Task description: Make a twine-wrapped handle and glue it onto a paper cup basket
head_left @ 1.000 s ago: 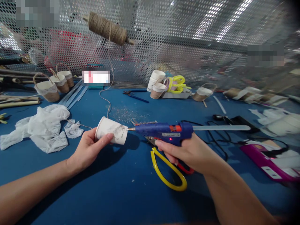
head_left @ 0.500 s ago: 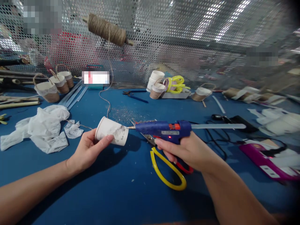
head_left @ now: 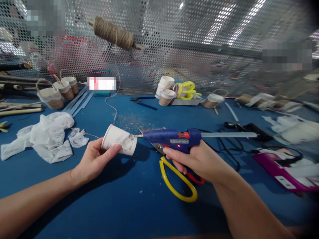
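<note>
My left hand [head_left: 93,159], curled, grips a tilted paper cup [head_left: 113,138]. My right hand [head_left: 199,162] encloses a glue gun [head_left: 161,136], scissors [head_left: 188,199] lying beneath that hand.

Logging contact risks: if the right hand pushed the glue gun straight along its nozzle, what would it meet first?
Probably the white cup held by the left hand, near its base; whether the nozzle tip touches it is unclear.

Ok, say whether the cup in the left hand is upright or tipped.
Tipped: the white cup is nearly sideways in the left hand, wider end facing left.
</note>
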{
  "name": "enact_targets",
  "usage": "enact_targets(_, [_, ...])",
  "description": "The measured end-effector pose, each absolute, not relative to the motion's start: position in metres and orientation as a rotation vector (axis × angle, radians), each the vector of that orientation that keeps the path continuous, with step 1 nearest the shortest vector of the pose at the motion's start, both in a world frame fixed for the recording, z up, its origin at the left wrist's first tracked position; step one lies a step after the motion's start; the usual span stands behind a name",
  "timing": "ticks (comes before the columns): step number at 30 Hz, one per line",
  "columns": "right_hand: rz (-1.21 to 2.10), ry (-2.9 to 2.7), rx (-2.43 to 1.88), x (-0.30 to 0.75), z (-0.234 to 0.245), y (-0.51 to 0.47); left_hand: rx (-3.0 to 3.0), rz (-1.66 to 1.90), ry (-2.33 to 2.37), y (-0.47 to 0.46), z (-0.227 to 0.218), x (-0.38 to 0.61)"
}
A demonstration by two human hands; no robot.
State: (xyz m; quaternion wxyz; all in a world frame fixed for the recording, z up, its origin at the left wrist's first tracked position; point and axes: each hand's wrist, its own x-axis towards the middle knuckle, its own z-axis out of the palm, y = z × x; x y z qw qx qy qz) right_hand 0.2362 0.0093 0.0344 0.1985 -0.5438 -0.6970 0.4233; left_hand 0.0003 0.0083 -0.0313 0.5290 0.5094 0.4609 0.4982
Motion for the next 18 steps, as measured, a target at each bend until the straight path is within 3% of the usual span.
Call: enact_targets(18, [1.238, -2.015, -1.564, 0.2356, 0.0267, 0.0077, 1.019, 1.195, 1.001, 0.0141, -0.0348, 0.0017])
